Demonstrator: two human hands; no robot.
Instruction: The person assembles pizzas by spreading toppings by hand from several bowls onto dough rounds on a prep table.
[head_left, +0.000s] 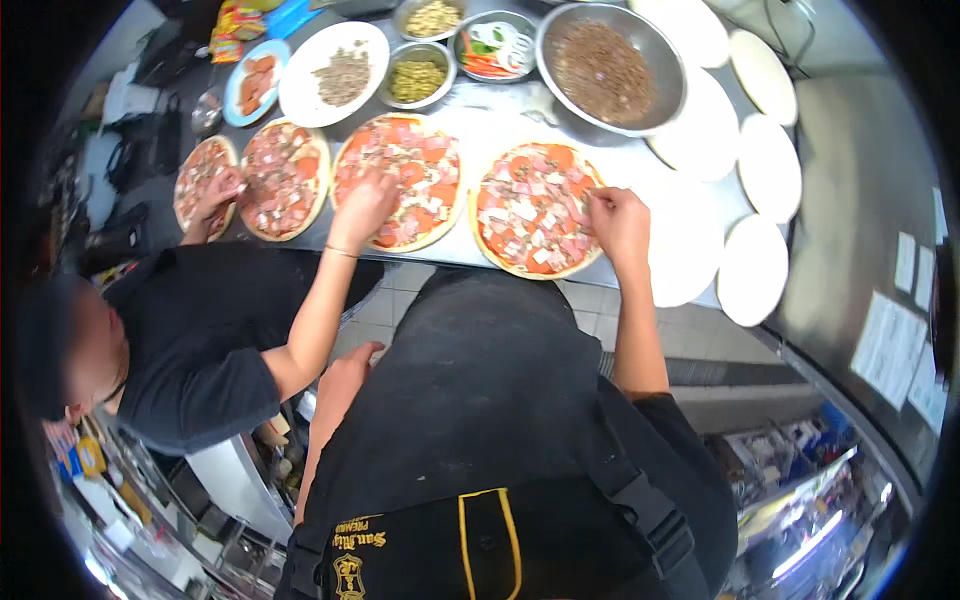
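My right hand (620, 222) is over the right edge of the nearest pizza (535, 212), its fingers pinched together; anything between them is too small to make out. That pizza has red slices, pink meat pieces and white cubes. Low at my side, away from the table, my left hand (348, 368) hangs with a finger stretched out and nothing seen in it; the apron partly hides it. To my left, a co-worker's hand (368, 208) works over a second pizza (425, 180), and the other hand (218, 192) is at the far-left pizza (190, 180).
Another topped pizza (285, 185) lies between. Behind stand a steel bowl of brown ground meat (605, 75), a bowl of sliced vegetables (495, 48), a bowl of green pieces (415, 80) and a white plate of meat (335, 75). Several pale dough rounds (768, 168) lie at right.
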